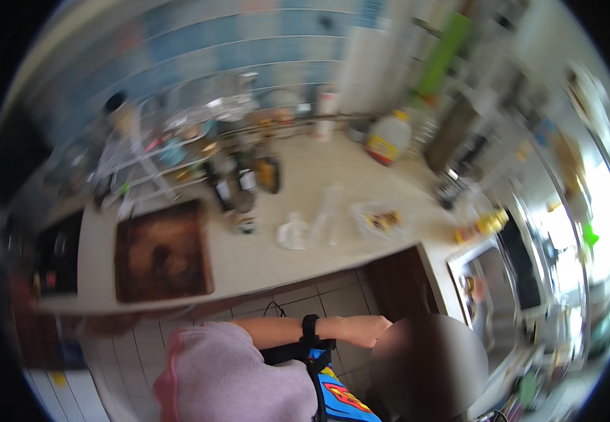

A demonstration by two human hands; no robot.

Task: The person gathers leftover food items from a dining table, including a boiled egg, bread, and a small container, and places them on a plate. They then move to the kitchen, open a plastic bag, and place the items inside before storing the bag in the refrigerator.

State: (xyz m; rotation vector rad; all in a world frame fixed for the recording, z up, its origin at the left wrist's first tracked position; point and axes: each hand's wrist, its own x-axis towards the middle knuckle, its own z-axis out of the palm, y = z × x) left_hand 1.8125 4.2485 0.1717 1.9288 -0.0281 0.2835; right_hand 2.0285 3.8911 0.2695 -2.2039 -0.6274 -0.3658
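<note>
My left hand (pixel 371 329) is bent at the wrist, at the end of an arm that reaches rightward in front of my body. A black band circles that wrist. A round blurred patch (pixel 429 366) hides its fingertips, so whether it holds something cannot be seen. My right hand is out of view. Ahead is the pale countertop (pixel 294 269), with a clear plastic bag (pixel 381 219) of dark and yellow food, a crumpled whitish plastic piece (pixel 293 232) and a long translucent item (pixel 326 213). Motion blurs much of this.
A brown wooden board (pixel 162 253) lies left, near a white wire rack (pixel 147 158). Dark bottles (pixel 244 174) and a can-like container (pixel 244 211) stand beside it. At right are a large plastic jug (pixel 389 137), a yellow bottle (pixel 481 226) and a sink (pixel 487 300).
</note>
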